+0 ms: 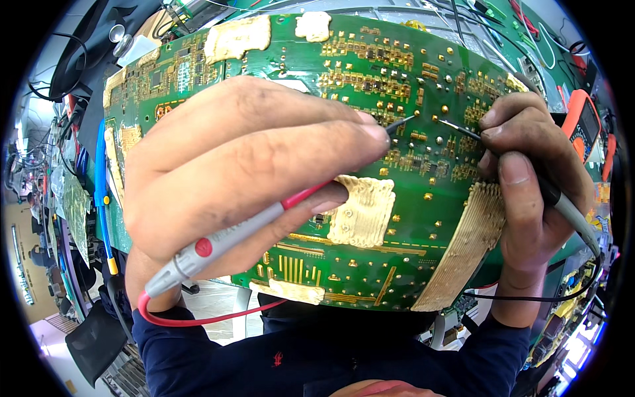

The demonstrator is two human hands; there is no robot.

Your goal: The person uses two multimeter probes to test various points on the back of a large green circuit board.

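Observation:
A large green circuit board point(278, 261) with small gold pads, chips and cream-coloured patches fills the middle of the head view. My left hand point(238, 165) is closed on a grey-and-red probe point(225, 238), its red lead looping below. The slim tip reaches a gold pad right of centre; whether it touches is unclear. My right hand point(536, 172) is closed on a black-and-grey probe point(555, 202), its tip pointing left at a neighbouring pad. The two tips are a short gap apart, over the board's upper right part.
A red multimeter point(574, 119) sits at the right beside the board. Behind lie a green mat point(509, 33), a grey tray and tangled cables. A blue cable point(106, 225) hangs at the left. A black chair point(96, 347) stands at the lower left.

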